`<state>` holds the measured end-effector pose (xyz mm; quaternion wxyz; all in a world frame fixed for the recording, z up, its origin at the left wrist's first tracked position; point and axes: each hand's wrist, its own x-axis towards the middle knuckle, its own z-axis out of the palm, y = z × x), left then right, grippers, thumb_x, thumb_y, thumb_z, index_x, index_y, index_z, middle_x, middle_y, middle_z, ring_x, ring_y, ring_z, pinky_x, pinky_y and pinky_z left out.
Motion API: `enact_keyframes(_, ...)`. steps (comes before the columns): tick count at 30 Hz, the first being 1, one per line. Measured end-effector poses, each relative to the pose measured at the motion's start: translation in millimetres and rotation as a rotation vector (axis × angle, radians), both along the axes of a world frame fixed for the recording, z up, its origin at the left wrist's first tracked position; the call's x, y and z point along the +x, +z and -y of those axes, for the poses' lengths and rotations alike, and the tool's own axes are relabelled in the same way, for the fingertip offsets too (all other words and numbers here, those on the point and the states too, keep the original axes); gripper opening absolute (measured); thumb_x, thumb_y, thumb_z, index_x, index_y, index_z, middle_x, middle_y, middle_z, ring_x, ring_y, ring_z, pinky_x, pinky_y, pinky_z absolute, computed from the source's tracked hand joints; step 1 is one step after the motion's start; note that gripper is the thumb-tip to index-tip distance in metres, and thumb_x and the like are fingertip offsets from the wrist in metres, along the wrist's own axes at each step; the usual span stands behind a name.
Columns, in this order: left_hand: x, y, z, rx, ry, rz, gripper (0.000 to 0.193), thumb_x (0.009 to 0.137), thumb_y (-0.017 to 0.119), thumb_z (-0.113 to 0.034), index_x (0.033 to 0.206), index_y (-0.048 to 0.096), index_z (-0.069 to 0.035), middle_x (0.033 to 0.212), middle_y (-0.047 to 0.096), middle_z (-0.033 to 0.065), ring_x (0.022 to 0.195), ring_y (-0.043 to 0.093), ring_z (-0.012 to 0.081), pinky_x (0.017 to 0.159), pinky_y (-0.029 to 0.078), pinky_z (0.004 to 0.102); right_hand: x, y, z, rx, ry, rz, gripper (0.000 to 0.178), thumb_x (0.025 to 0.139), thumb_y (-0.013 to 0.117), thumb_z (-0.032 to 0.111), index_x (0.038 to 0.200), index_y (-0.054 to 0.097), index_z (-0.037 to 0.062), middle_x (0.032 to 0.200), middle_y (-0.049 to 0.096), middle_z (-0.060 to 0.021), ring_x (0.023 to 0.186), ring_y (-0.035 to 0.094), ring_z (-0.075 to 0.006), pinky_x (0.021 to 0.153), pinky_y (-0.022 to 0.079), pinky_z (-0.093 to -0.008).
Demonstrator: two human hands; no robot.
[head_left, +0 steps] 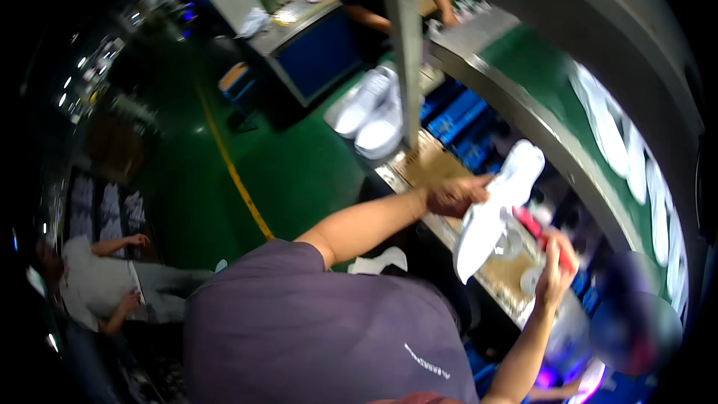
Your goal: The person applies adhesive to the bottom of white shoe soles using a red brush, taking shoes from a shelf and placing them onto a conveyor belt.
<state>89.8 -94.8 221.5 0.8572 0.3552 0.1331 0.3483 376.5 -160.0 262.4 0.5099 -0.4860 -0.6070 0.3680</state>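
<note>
A white shoe [482, 238] is held up over the bench by my left hand [458, 196], its fingers closed on the shoe's side. The shoe is tilted, one end toward the back right and the other toward me. My right hand [557, 265] is wrapped around a slim red tool [528, 220], which points at the shoe's right side. Blur hides the tool's exact kind and whether its tip touches the shoe. Under the shoe, round pale dishes [530, 280] stand on the brown-topped workbench [436, 164].
A pair of white shoes [380, 129] stands at the bench's far left end. A metal post [405, 60] rises beside them. To the right, a green conveyor [523, 56] carries several white shoes [604, 123]. Blue bins [460, 121] sit behind the bench. Another person [101, 280] is at left.
</note>
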Motion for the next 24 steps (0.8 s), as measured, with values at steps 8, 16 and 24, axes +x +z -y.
enact_keyframes(8,1.5,6.5,-9.0,0.091,0.147,-0.091,0.097,0.082,0.080,-0.028,0.161,0.028,-0.004,0.148,0.053,0.0154,0.133,0.056,0.0259,0.111,0.049,0.0414,17.6,-0.4,27.1,0.084,0.186,0.217,0.021,0.094,0.062,0.003,0.108,0.076,-0.0017,0.086,0.072,-0.0094,0.083,0.063,-0.0201,0.083,0.048,-0.0312)
enact_keyframes(16,-13.3,13.1,-24.8,0.214,0.136,-0.173,0.099,0.082,0.086,-0.039,0.157,0.032,-0.003,0.142,0.052,0.0119,0.134,0.050,0.0254,0.115,0.041,0.0400,22.2,13.0,24.5,0.046,0.158,0.141,0.020,0.095,0.065,0.007,0.109,0.077,0.0002,0.088,0.072,-0.0081,0.083,0.063,-0.0187,0.078,0.049,-0.0313)
enact_keyframes(24,-17.0,37.1,-16.4,0.571,0.436,-0.320,0.088,0.078,0.090,-0.033,0.145,0.043,0.000,0.130,0.056,0.0106,0.124,0.055,0.0245,0.110,0.044,0.0382,8.4,-9.9,43.1,0.009,0.048,0.080,0.018,0.097,0.063,0.007,0.106,0.076,-0.0003,0.084,0.073,-0.0069,0.083,0.066,-0.0158,0.080,0.050,-0.0294)
